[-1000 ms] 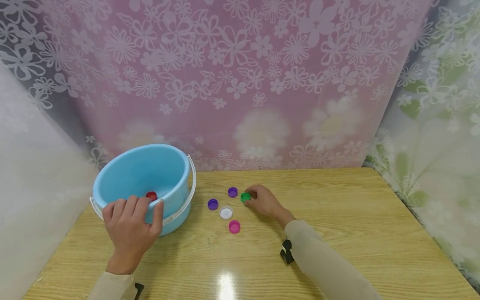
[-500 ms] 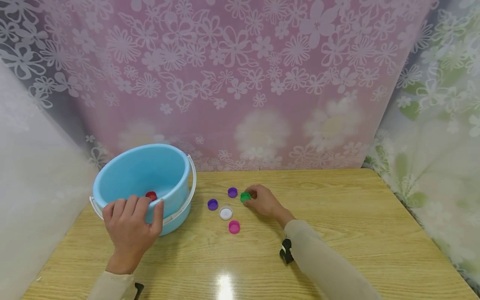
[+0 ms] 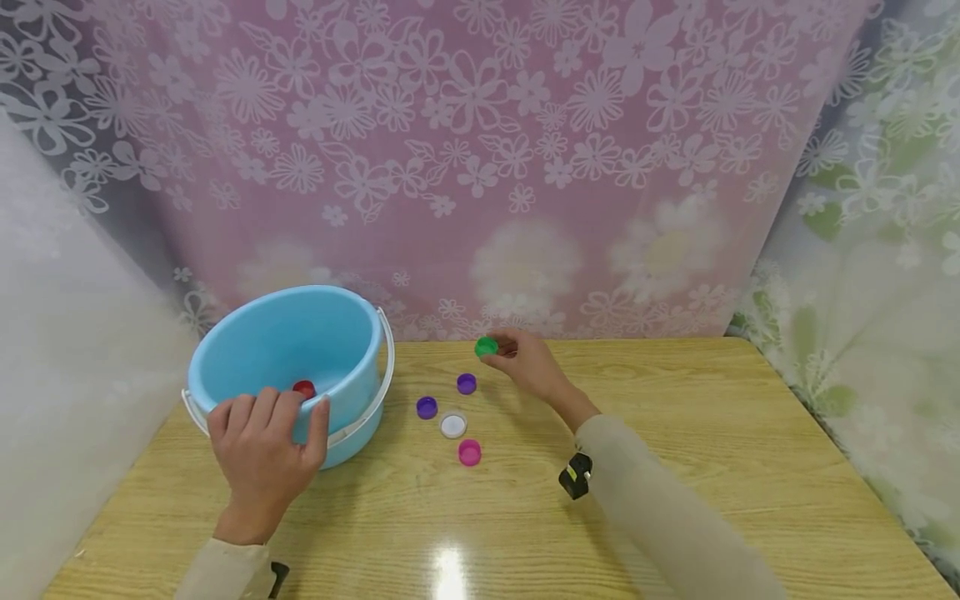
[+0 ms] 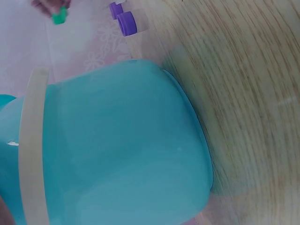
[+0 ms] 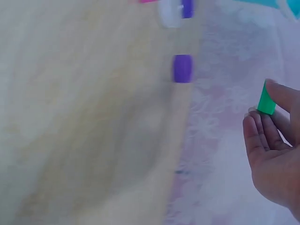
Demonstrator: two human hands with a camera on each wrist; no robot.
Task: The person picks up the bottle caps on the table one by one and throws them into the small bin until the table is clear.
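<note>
My left hand [image 3: 262, 454] grips the near rim of a light blue bucket [image 3: 352, 404], its fingers hooked over the edge and the thumb outside. Inside the bucket lies a red bottle cap [image 3: 303, 389], partly hidden by the rim. In my right hand [image 3: 534, 367], a green bottle cap [image 3: 486, 347] is pinched between thumb and fingers, held up off the table; the right wrist view shows the green cap [image 5: 266, 99] edge-on. Below that hand, a purple cap [image 3: 467, 383], another purple cap [image 3: 427, 407], a white cap [image 3: 453, 425] and a pink cap [image 3: 469, 452] lie on the table.
The wood-grain table [image 3: 675, 467] reaches back to a pink flowered curtain [image 3: 517, 208]. A white bucket handle [image 3: 386, 358] hangs down against the bucket's right side. Pale flowered cloth [image 3: 862, 292] borders the right.
The right hand has lifted the green cap from the table, moving it up and slightly toward the back. The left hand stays on the bucket rim.
</note>
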